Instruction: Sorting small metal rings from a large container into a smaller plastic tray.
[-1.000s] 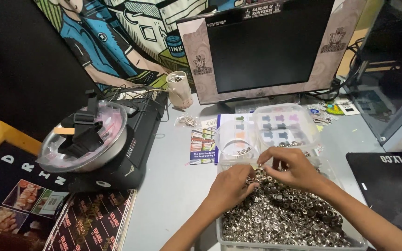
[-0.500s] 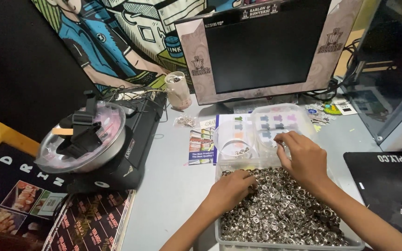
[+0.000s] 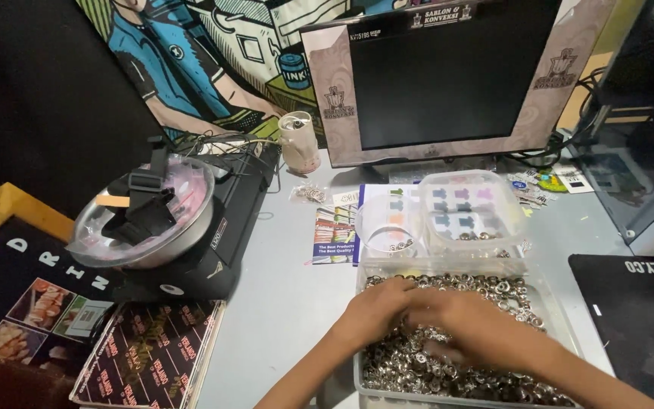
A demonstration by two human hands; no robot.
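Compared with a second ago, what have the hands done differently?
The right hand drew back from the small clear tubs into the tray of metal rings, beside the left hand. Whether either grip closed on rings can't be told. Tubs, monitor and machine stayed put.

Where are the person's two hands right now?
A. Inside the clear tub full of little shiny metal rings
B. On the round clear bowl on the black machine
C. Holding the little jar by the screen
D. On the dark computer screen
A. Both the left hand and the right hand are down among the little shiny metal rings in the clear tub, not on anything else.
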